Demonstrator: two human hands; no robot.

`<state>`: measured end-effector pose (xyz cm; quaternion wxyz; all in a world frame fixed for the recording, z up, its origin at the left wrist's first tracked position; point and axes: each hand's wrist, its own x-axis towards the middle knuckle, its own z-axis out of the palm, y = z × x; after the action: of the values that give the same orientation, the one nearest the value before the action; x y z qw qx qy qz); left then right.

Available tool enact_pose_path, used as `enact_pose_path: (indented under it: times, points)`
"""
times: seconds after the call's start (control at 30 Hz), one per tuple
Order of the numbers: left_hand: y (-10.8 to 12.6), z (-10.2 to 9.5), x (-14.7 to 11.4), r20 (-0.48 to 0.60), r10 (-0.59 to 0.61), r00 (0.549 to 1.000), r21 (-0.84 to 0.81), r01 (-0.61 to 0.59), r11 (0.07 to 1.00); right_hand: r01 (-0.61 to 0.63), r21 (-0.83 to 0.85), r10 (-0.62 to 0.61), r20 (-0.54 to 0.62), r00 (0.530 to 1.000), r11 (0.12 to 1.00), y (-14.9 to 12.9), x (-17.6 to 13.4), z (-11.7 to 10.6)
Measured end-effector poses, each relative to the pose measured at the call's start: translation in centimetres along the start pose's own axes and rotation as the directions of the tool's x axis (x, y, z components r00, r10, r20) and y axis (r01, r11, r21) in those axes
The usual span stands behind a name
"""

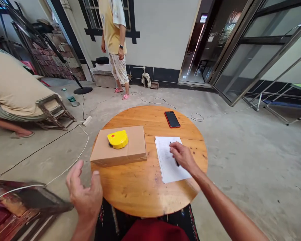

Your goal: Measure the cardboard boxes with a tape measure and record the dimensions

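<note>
A bottle on the floor near a wooden stool, a person by the wall

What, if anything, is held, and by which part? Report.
The left hand holds nothing. The right hand covers the middle of a black pen; whether it grips cannot be told.

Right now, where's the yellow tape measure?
In the head view, the yellow tape measure is left of centre, on top of the cardboard box on the round wooden table, beyond the left hand.
</note>
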<state>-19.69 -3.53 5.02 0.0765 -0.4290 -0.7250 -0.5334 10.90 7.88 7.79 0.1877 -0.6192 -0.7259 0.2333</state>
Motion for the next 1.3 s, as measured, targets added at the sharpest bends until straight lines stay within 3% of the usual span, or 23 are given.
enact_pose_path:
  times: [0.03, 0.07, 0.17, 0.33, 0.43, 0.5, 0.57, 0.63, 0.7, 0.77, 0.9, 1.07, 1.3]
  points:
    - [0.8, 0.0, -1.3, -0.001, 0.102, 0.995, -0.007, -0.102, 0.995, -0.033, -0.065, 0.033, 0.001, 0.999, 0.997, 1.4, 0.2, -0.7]
    - [1.7, 0.2, -2.7, 0.07, 0.199, 0.977, -0.048, -0.196, 0.979, -0.063, -0.123, 0.064, -0.001, 0.998, 0.99, 2.5, 0.3, -1.1]
    - [4.7, 1.7, -7.4, 0.338, 0.474, 0.813, -0.258, -0.404, 0.878, -0.085, -0.272, 0.09, 0.007, 0.996, 0.958, 4.1, 0.2, -0.4]
    - [8.3, 5.5, -11.9, 0.654, 0.55, 0.52, -0.368, -0.417, 0.831, -0.007, -0.344, 0.018, 0.03, 0.999, 0.939, 3.7, -0.3, 2.6]
    - [8.7, 7.2, -12.2, 0.723, 0.544, 0.425, -0.358, -0.443, 0.822, 0.04, -0.307, -0.031, 0.035, 0.999, 0.951, 4.4, -0.7, 1.9]
    - [8.7, 8.1, -11.9, 0.742, 0.534, 0.405, -0.344, -0.453, 0.822, 0.064, -0.15, -0.066, -0.01, 0.998, 0.987, 5.4, -1.1, 0.4]
    - [8.8, 8.9, -11.7, 0.756, 0.522, 0.394, -0.332, -0.456, 0.826, 0.106, 0.174, -0.097, -0.059, 0.994, 0.979, 6.2, -1.8, -1.2]
    - [9.0, 9.6, -11.5, 0.769, 0.51, 0.385, -0.32, -0.458, 0.829, 0.14, 0.506, -0.108, -0.092, 0.99, 0.851, 6.5, -2.6, -2.7]
    - [9.4, 10.3, -11.4, 0.777, 0.505, 0.376, -0.309, -0.471, 0.826, 0.16, 0.671, -0.095, -0.133, 0.987, 0.724, 6.4, -3.4, -3.5]
    - [9.6, 10.9, -11.5, 0.778, 0.507, 0.372, -0.297, -0.494, 0.817, 0.188, 0.725, -0.033, -0.222, 0.974, 0.663, 6.0, -3.9, -3.8]
    - [9.2, 11.7, -11.8, 0.772, 0.518, 0.368, -0.29, -0.52, 0.803, 0.2, 0.725, 0.076, -0.328, 0.941, 0.659, 5.6, -4.3, -3.1]
    - [8.0, 11.2, -12.0, 0.752, 0.528, 0.394, -0.292, -0.52, 0.803, 0.124, 0.788, 0.103, -0.231, 0.968, 0.603, 5.6, -4.2, -1.4]
    - [7.7, 10.7, -12.1, 0.747, 0.513, 0.422, -0.275, -0.507, 0.817, 0.062, 0.779, 0.066, -0.132, 0.989, 0.624, 5.3, -3.4, 1.9]
